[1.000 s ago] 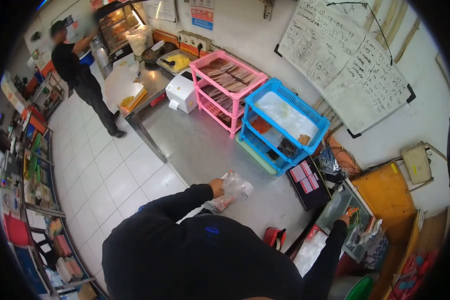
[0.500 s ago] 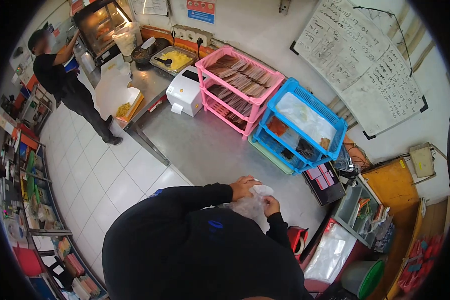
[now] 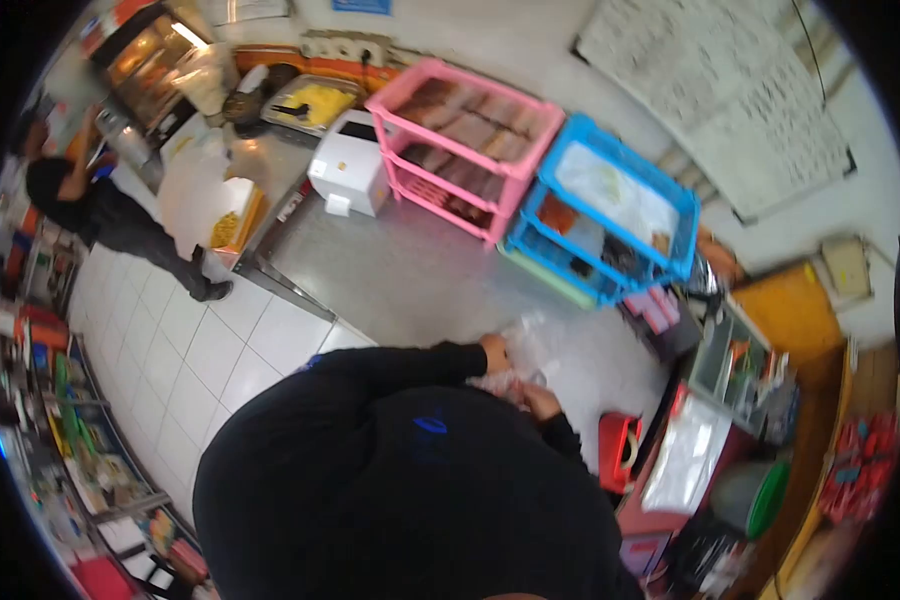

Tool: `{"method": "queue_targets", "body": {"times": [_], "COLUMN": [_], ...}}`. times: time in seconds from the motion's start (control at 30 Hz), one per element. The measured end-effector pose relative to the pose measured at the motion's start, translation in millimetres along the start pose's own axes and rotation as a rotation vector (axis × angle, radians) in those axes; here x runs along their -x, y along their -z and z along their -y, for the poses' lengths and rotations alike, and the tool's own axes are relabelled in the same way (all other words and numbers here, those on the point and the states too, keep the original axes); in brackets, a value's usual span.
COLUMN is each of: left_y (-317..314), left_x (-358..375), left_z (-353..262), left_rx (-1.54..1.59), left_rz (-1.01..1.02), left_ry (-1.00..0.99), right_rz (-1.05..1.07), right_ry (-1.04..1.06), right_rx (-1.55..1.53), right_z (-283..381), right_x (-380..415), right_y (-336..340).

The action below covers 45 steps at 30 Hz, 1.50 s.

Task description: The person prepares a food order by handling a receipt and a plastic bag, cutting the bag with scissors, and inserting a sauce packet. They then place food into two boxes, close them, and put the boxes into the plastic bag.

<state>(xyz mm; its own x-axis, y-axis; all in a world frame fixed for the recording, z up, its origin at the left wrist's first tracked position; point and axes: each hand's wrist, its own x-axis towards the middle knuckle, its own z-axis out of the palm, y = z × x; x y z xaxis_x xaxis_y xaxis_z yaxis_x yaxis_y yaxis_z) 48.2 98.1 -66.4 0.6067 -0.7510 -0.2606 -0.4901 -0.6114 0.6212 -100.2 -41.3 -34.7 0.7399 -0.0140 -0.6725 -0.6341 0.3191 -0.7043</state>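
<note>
A clear plastic bag (image 3: 538,343) is spread between my hands, just above the metal counter in front of my body. My left hand (image 3: 495,354) grips it at its left side, with the fingers partly hidden and smeared. My right hand (image 3: 540,400) is closed on the lower right part of the bag, close to my chest. Something pinkish (image 3: 495,383) shows low between the two hands; blur hides what it is.
Behind the bag, the metal counter (image 3: 370,265) carries a white label printer (image 3: 348,170), a pink tiered rack (image 3: 440,165) and a blue tiered rack (image 3: 610,215). A red tape dispenser (image 3: 618,450) is at my right. Another person (image 3: 100,205) stands far left beside a display warmer (image 3: 150,65).
My left hand has turned and no longer shows the white item it held. The plastic bag now extends up and away over the counter. My view has shifted and blurred.
</note>
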Motion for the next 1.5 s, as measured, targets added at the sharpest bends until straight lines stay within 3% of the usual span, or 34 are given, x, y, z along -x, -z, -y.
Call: {"method": "queue_targets", "body": {"times": [0.03,0.07,0.1,0.17,0.23,0.57,0.83,0.93,1.03,1.13,1.23,1.33,1.43,1.47,1.5], "left_y": [0.8,10.5,25.5,11.2,8.3,21.4,21.5,29.5,33.1,32.2,24.8,21.6,18.2,16.6,13.6], "left_x": [1.7,4.2,9.1,5.4,9.1,7.4,9.4,11.2,13.0,14.6,11.2,12.1,11.9,13.9,17.6], "left_z": [-1.4,-2.9,-6.2,11.4,14.3,12.5,11.5,3.9,-0.5,1.6,4.1,3.5,3.6,5.2,6.3], "left_rx": [0.048,0.09,0.239,0.778,1.302,1.36,1.368,1.315,1.308,1.365,1.388,1.312,1.19,1.142,1.124], "left_rz": [0.058,0.125,0.312,0.435,0.472,0.625,0.597,0.565,0.557,0.544,0.514,0.494,0.358,0.297,0.279], "left_ry": [0.07,0.141,0.186,0.428,0.515,0.582,0.591,0.599,0.61,0.604,0.611,0.582,0.512,0.491,0.489], "right_rz": [0.22,0.302,0.305,0.338,0.101,-0.061,-0.211,-0.475,-0.574,-0.406,-0.381,-0.402,0.059,0.239,0.154], "right_ry": [0.0,-0.002,-0.013,0.08,0.09,0.221,0.277,0.542,0.641,0.917,0.985,0.798,0.439,0.536,0.527], "right_rx": [-0.016,-0.018,-0.25,-0.26,-0.181,-0.022,0.217,0.501,0.568,0.78,0.945,0.931,0.364,0.365,0.379], "right_z": [-22.1,-10.0,-12.2,6.1,22.7,10.5,10.1,11.2,23.2,19.8,20.6,27.4,17.1,22.6,14.0], "right_x": [-22.2,-15.9,-22.5,-23.3,-16.6,-19.3,-24.3,-23.9,-7.6,-7.8,-10.3,-8.8,11.3,28.9,30.6], "right_y": [17.5,10.5,2.7,-5.5,-15.9,-22.1,-29.7,-42.6,-53.0,-48.3,-43.7,-40.3,-50.8,-54.3,-41.0]}}
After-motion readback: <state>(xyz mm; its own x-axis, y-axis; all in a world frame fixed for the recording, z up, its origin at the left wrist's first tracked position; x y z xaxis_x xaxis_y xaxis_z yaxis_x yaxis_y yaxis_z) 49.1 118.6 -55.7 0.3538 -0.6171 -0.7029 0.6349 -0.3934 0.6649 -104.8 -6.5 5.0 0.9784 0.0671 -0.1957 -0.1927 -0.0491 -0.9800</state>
